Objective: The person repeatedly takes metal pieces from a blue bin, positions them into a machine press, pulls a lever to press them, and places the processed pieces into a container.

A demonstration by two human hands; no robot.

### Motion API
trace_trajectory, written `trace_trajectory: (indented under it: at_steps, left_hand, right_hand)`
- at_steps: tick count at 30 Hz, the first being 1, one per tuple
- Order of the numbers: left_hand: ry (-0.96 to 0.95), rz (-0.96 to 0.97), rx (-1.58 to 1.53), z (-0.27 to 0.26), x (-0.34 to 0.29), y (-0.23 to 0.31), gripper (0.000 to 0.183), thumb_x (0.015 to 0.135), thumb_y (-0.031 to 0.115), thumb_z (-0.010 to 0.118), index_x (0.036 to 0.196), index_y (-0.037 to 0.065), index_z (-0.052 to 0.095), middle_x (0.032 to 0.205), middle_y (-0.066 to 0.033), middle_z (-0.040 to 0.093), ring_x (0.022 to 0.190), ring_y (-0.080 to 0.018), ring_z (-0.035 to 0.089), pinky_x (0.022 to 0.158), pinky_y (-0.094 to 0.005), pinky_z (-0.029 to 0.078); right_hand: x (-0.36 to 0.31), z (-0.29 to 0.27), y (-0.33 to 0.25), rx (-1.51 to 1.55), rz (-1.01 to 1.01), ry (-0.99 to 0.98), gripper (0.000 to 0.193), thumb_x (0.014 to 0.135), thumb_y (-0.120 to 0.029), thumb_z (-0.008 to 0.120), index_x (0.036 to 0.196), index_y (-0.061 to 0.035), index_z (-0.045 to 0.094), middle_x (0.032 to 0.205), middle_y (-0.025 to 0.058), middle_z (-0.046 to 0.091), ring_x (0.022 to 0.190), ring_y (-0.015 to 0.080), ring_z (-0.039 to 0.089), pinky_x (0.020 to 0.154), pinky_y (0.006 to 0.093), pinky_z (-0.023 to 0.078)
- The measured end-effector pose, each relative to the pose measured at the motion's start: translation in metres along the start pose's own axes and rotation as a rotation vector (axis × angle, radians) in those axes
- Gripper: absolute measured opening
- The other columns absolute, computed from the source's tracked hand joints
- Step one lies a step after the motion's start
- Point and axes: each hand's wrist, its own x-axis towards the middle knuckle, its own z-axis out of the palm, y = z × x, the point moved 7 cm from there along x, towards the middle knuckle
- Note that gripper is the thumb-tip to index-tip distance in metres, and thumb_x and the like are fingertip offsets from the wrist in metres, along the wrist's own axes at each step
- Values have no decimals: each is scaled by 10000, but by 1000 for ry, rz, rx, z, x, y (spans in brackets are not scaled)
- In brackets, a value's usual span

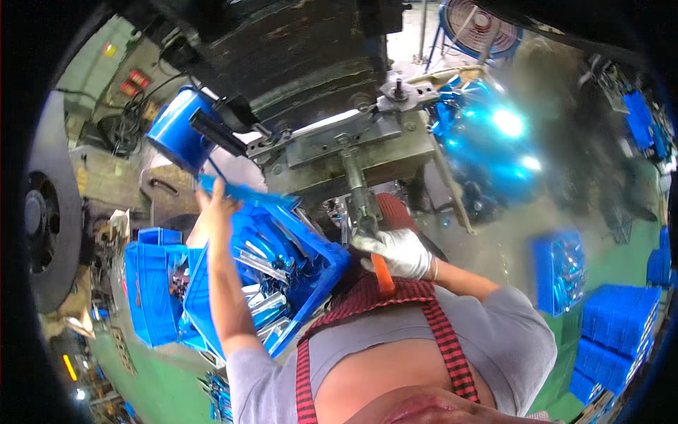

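My bare left hand (217, 203) is raised over the far end of a blue bin (326, 275). Its fingers are closed on a long flat blue piece (251, 195), blurred, reaching to the right. Inside the bin lie many shiny metal parts (265, 258), some with blue surfaces. My right hand (402, 253), in a white glove, is wrapped round a tool with an orange handle (382, 274); its exact kind is hidden by the glove. Beyond that hand, a metal shaft (355, 177) runs up to the machine's steel bed (304, 159).
A dark heavy machine (289, 56) fills the top. A blue cylinder (182, 127) hangs at its left. More blue bins (148, 290) stand left, and stacked blue crates (614, 332) lie right. Blue shiny parts (480, 127) pile up behind a bar; a fan (482, 28) stands beyond.
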Motion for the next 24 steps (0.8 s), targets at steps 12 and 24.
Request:
trace_trajectory:
  at_steps: [12,24]
  left_hand:
    - [-26,-470,-732,177,66,-147,220,811,117,418,963,-25,346,1000,-229,473,836,-398,554,664,-450,495]
    - [-299,-177,684,27,15,-24,269,776,297,569,875,47,585,731,-3,572,611,-83,511,506,-221,408]
  right_hand:
    - [11,-8,-16,6,-178,35,209,660,-292,646,774,-149,544,514,8,453,441,184,499,386,314,354]
    - [81,25,83,-99,495,129,367,674,-401,586,849,-79,564,609,138,576,553,309,574,517,371,466]
